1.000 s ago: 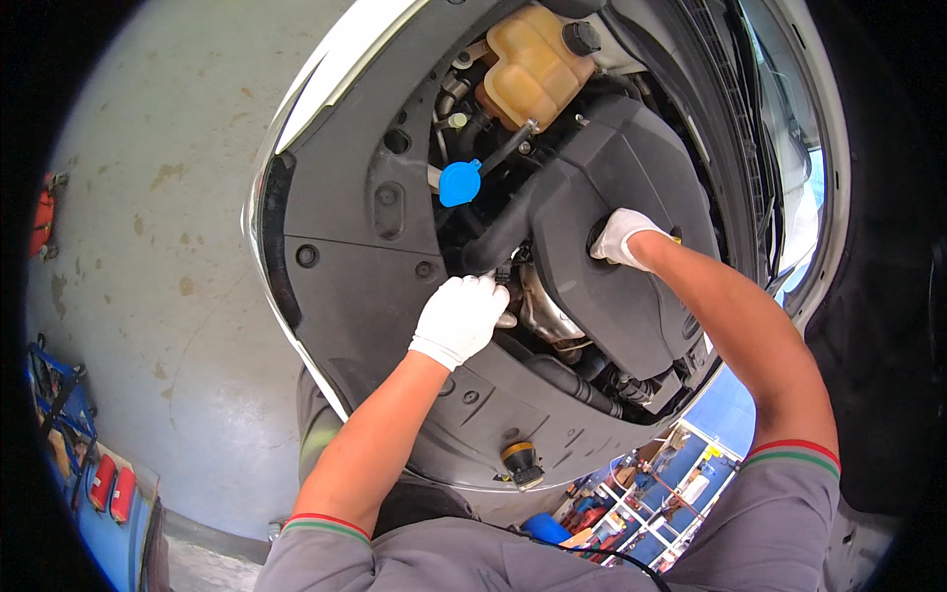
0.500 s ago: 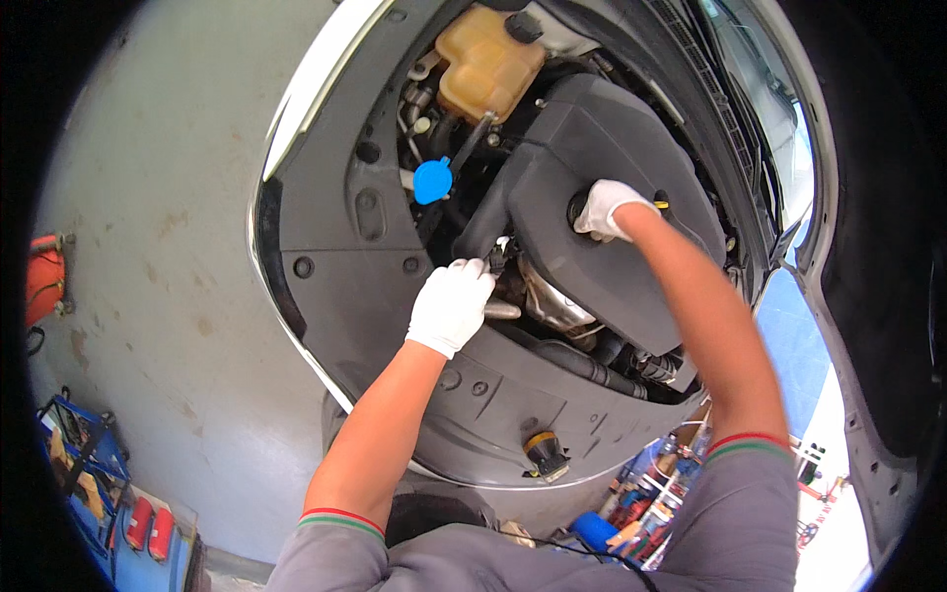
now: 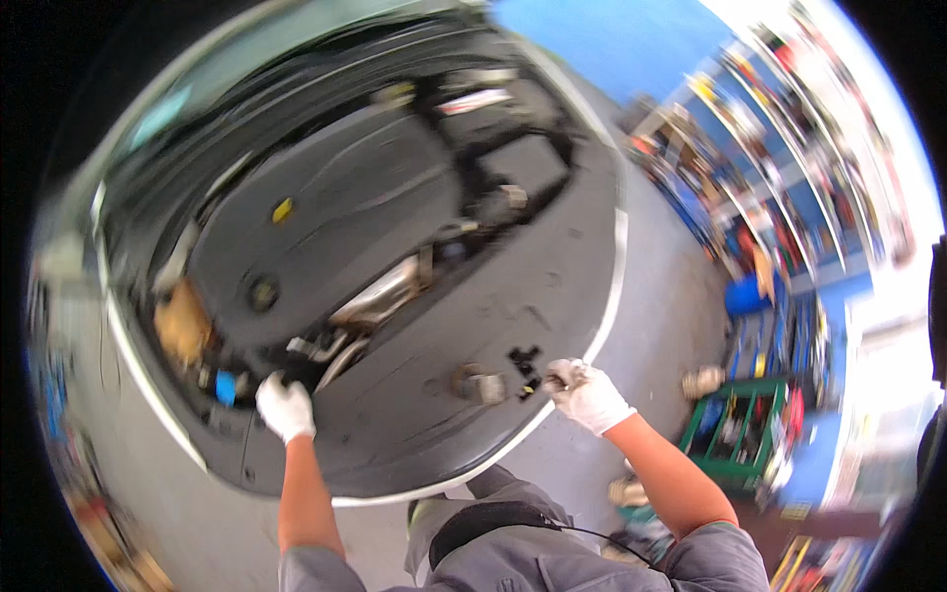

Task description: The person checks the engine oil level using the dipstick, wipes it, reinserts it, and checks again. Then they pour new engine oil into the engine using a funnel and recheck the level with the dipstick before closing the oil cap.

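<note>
The picture is smeared by motion. My left hand (image 3: pixel 286 407), in a white glove, is over the front edge of the engine bay, beside a blue cap (image 3: pixel 226 389). Its fingers look curled, and whatever lies under them is hidden. My right hand (image 3: pixel 589 397), also gloved, hovers by the car's front edge with its fingers drawn together; the fingertips look greyish, and I cannot make out what they hold. Near it several small black parts (image 3: pixel 526 367) lie on the dark front panel (image 3: pixel 395 419). The engine cover (image 3: pixel 345 202) has a round opening (image 3: pixel 263 293) and a yellow spot (image 3: pixel 283 210).
A small lamp-like object (image 3: pixel 480 385) rests on the front panel. A tan tank (image 3: pixel 183 324) sits at the bay's left. To the right stand loaded shelves (image 3: pixel 779 158), a blue drum (image 3: pixel 750 294) and a green tool tray (image 3: pixel 738 434).
My view has swung round to the right. My right hand has left the round opening in the engine cover and is now at the front edge. My left hand is now nearer the blue cap.
</note>
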